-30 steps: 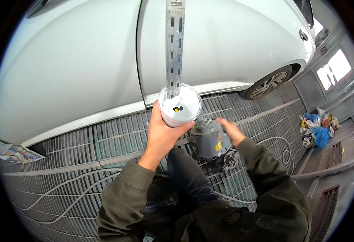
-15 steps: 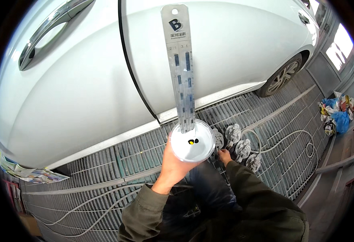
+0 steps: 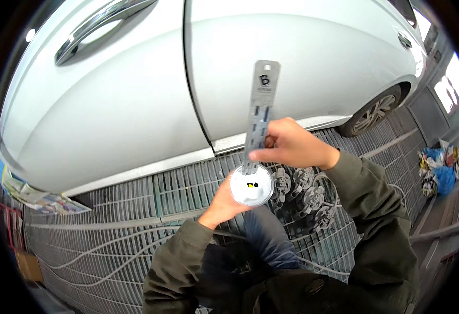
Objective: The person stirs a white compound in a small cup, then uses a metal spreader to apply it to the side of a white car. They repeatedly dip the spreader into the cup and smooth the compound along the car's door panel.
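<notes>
My left hand (image 3: 222, 203) is wrapped round a clear plastic cup (image 3: 271, 192), its fingers partly hidden by the cup. White paint (image 3: 249, 195) fills part of it, with one yellow and one black spot of tint (image 3: 255, 184) on the surface. A flat metal mixing stick (image 3: 264, 94) with dark scale marks stands in the cup, its lower end in the paint, leaning slightly right at the top. My right hand (image 3: 297, 145) grips the stick's lower half between thumb and fingers, just above the rim.
A white car (image 3: 119, 110) fills the far side. Several grey tools that look like spray guns (image 3: 310, 199) stand right of the cup on the grated floor (image 3: 114, 240). Hoses (image 3: 91, 282) cross the floor. Crumpled paper and blue plastic (image 3: 443, 172) lie far right; a cardboard box (image 3: 28, 266) is left.
My right hand has come up from beside the grey tools and taken hold of the mixing stick. The cup now appears smaller and lower, and the stick tilts more to the right.
</notes>
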{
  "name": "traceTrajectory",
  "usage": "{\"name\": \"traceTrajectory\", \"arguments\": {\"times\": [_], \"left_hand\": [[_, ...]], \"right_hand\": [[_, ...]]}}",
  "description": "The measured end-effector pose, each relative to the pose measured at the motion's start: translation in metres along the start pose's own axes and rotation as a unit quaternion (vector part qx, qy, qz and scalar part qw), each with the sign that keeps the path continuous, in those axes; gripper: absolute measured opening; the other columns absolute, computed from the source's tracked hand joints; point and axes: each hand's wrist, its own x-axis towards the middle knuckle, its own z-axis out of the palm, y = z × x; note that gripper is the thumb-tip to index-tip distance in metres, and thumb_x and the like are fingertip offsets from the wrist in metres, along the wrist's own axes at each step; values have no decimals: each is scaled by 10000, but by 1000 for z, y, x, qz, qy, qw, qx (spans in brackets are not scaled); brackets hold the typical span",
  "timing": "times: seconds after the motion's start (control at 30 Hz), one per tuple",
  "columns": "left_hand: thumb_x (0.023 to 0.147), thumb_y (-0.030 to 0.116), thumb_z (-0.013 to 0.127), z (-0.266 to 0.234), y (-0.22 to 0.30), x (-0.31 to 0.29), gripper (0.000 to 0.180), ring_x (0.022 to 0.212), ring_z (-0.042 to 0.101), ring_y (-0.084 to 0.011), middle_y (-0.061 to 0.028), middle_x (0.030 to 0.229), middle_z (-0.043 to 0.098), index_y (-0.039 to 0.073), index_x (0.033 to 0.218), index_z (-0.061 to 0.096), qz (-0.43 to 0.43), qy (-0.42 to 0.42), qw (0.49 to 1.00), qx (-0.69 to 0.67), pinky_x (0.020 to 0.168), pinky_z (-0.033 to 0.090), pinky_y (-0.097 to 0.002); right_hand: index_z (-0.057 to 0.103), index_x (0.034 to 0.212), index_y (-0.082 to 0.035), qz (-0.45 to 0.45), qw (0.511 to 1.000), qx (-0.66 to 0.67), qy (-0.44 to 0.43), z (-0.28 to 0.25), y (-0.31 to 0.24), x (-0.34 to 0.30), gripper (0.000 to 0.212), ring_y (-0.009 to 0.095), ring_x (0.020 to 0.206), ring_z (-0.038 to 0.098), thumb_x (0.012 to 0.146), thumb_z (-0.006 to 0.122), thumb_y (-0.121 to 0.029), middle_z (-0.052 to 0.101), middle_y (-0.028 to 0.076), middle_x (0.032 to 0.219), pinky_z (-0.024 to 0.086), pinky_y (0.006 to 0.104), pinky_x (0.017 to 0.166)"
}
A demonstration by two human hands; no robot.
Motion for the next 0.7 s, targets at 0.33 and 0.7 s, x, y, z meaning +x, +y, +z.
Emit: {"name": "traceTrajectory", "arguments": {"times": [0.33, 0.7], "left_hand": [[668, 63, 863, -17, -8, -33, 829, 1174, 536, -162, -78, 1262, 576, 5, 1369, 425, -54, 90, 994, -9, 1020, 425, -327], [682, 47, 840, -17, 3, -18, 800, 1159, 546, -161, -78, 1262, 574, 3, 1369, 432, 7, 157, 986, -56, 1014, 428, -320]], "right_hand": [[683, 915, 15, -127, 989, -76, 25, 10, -42, 18, 98, 128, 535, 635, 890, 704, -78, 660, 78, 661, 472, 247, 484], [675, 955, 25, -52, 971, 14, 232, -19, -100, 18, 191, 56, 559, 560, 915, 693, -161, 646, 26, 706, 433, 202, 501]]}}
